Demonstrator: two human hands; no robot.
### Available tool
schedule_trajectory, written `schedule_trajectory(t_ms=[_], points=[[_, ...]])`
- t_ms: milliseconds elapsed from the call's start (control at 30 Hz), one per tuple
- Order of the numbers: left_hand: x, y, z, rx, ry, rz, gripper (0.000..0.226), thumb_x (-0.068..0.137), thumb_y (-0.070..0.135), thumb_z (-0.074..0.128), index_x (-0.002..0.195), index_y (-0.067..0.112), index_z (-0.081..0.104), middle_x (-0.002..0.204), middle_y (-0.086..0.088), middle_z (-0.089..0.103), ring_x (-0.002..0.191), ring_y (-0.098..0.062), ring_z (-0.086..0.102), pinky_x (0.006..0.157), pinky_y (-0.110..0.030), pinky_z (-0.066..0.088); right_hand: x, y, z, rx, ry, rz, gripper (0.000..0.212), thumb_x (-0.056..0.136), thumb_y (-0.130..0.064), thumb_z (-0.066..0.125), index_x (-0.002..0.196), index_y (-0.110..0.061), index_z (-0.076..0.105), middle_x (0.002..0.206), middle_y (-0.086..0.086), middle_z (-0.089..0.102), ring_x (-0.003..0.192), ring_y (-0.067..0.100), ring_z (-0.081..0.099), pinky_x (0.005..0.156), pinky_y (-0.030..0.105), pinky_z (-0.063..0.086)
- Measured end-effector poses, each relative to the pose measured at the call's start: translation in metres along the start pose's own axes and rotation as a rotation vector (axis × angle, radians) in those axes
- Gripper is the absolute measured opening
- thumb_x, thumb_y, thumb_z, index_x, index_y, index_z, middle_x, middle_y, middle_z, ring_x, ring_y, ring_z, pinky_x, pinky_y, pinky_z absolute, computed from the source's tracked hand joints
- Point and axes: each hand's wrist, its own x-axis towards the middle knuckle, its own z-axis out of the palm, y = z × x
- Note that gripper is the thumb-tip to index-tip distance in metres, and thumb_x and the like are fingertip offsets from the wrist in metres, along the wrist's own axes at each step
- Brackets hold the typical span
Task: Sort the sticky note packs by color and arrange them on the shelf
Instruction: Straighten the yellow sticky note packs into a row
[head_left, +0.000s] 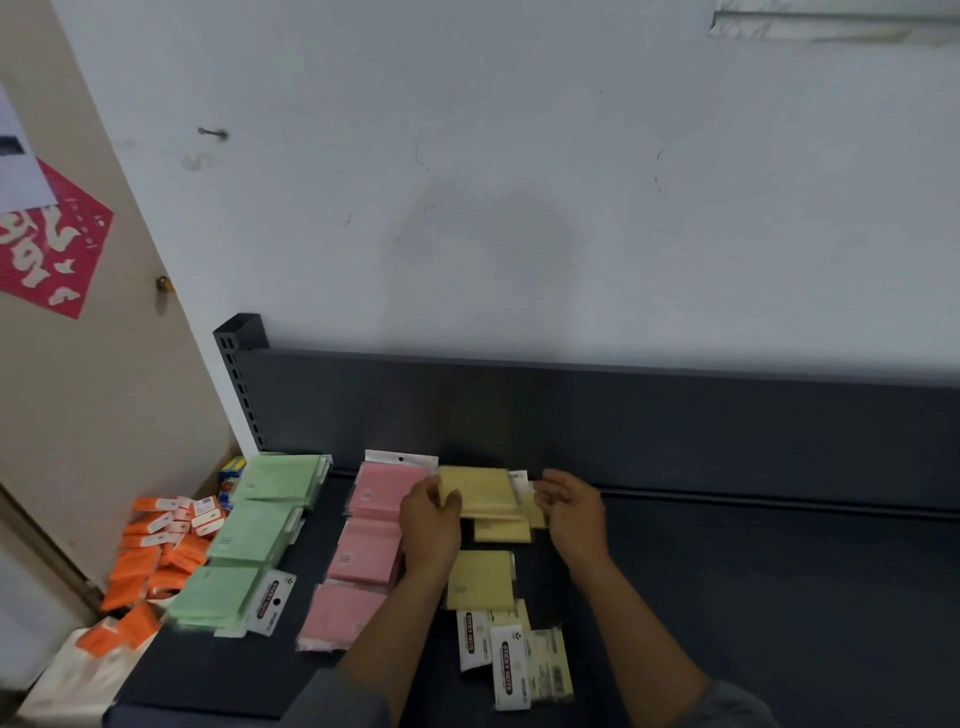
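On the dark shelf (753, 587) lie three columns of sticky note packs: green packs (260, 530) at the left, pink packs (363, 556) in the middle, yellow packs (480, 579) to their right. At the back of the yellow column lies a yellow stack (480, 491). My left hand (431, 519) grips its left edge with curled fingers. My right hand (571, 501) sits at the stack's right edge with loosely curled fingers; whether it holds the stack is unclear. Several yellow packs (514, 657) with white header cards lie loose near the front.
Orange packs (161, 551) are heaped left of the shelf, off its edge, with a white bag (67, 670) below them. The shelf's dark back panel (597, 415) rises behind the packs. A slotted upright post (239, 374) stands at the back left corner.
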Motion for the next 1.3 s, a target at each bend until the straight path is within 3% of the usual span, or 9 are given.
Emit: schedule_trajectory(t_ms=[200, 267, 300, 367, 633, 800, 900, 1033, 1300], points=[[-0.007, -0.009, 0.009, 0.036, -0.029, 0.04, 0.034, 0.099, 0.012, 0.059, 0.132, 0.009, 0.057, 0.116, 0.002, 0.06, 0.107, -0.014, 0.055, 0.091, -0.026, 0.041, -0.009, 0.01, 0.003, -0.337, 0.019, 0.093, 0.031, 0.09, 0.001, 0.052, 0.112, -0.008, 0.072, 0.108, 0.009, 0.071, 0.092, 0.022, 0.069, 0.085, 0.036, 0.06], [-0.008, -0.008, 0.014, 0.025, -0.057, 0.048, 0.032, 0.098, 0.008, 0.059, 0.131, 0.008, 0.058, 0.115, 0.002, 0.06, 0.108, -0.015, 0.057, 0.09, -0.024, 0.041, -0.017, 0.002, 0.005, -0.399, 0.035, 0.092, 0.024, 0.084, 0.006, 0.051, 0.083, -0.005, 0.072, 0.082, 0.007, 0.069, 0.072, 0.019, 0.066, 0.062, 0.025, 0.055], [-0.009, -0.008, 0.015, 0.025, -0.069, 0.049, 0.033, 0.098, 0.007, 0.059, 0.131, 0.009, 0.058, 0.116, 0.0, 0.061, 0.11, -0.016, 0.058, 0.09, -0.024, 0.041, -0.019, 0.0, 0.007, -0.426, 0.046, 0.099, 0.027, 0.081, 0.007, 0.049, 0.064, -0.009, 0.061, 0.067, 0.003, 0.06, 0.059, 0.015, 0.057, 0.05, 0.02, 0.044], [-0.01, -0.01, 0.018, 0.017, -0.09, 0.05, 0.032, 0.097, 0.005, 0.059, 0.129, 0.01, 0.059, 0.116, 0.0, 0.061, 0.111, -0.019, 0.059, 0.089, -0.024, 0.042, -0.019, -0.003, 0.011, -0.411, 0.058, 0.135, 0.035, 0.081, 0.007, 0.048, 0.054, -0.014, 0.041, 0.057, -0.001, 0.046, 0.05, 0.012, 0.044, 0.039, 0.016, 0.032], [-0.011, -0.011, 0.02, -0.028, -0.09, 0.006, 0.034, 0.097, 0.0, 0.056, 0.13, 0.009, 0.059, 0.117, -0.003, 0.061, 0.104, -0.014, 0.057, 0.09, -0.026, 0.046, -0.022, -0.015, 0.017, 0.257, 0.015, 0.515, 0.022, 0.075, 0.013, 0.075, 0.082, 0.001, 0.059, 0.07, 0.014, 0.06, 0.057, 0.018, 0.05, 0.052, 0.028, 0.046], [-0.016, -0.013, 0.025, -0.06, -0.07, 0.0, 0.035, 0.096, -0.001, 0.057, 0.131, 0.007, 0.061, 0.118, -0.004, 0.062, 0.105, -0.016, 0.059, 0.088, -0.024, 0.048, -0.026, -0.021, 0.02, 0.032, -0.001, 0.461, 0.026, 0.078, -0.001, 0.077, 0.096, -0.003, 0.058, 0.096, 0.014, 0.064, 0.077, 0.022, 0.058, 0.057, 0.028, 0.045], [-0.016, -0.014, 0.026, -0.08, -0.066, -0.002, 0.035, 0.097, 0.0, 0.057, 0.131, 0.007, 0.061, 0.12, -0.004, 0.065, 0.104, -0.014, 0.06, 0.082, -0.018, 0.047, -0.03, -0.02, 0.022, -0.013, 0.006, 0.426, 0.022, 0.081, -0.002, 0.073, 0.089, -0.009, 0.054, 0.092, 0.009, 0.06, 0.078, 0.02, 0.056, 0.062, 0.03, 0.048], [-0.016, -0.016, 0.028, -0.131, -0.036, -0.058, 0.035, 0.098, 0.003, 0.056, 0.132, 0.008, 0.061, 0.125, -0.006, 0.063, 0.11, -0.019, 0.059, 0.097, -0.032, 0.049, -0.032, -0.017, 0.02, 0.102, 0.051, 0.484, 0.021, 0.079, 0.006, 0.074, 0.094, 0.001, 0.06, 0.08, 0.015, 0.061, 0.06, 0.021, 0.053, 0.049, 0.028, 0.046], [-0.01, -0.018, 0.028, -0.158, 0.019, -0.118, 0.039, 0.098, 0.006, 0.059, 0.137, 0.006, 0.059, 0.134, -0.01, 0.061, 0.123, -0.026, 0.056, 0.111, -0.042, 0.043, -0.042, -0.018, -0.004, -0.032, 0.081, 0.324, 0.02, 0.092, -0.009, 0.058, 0.108, 0.001, 0.065, 0.08, 0.013, 0.061, 0.066, 0.021, 0.055, 0.052, 0.028, 0.043]])
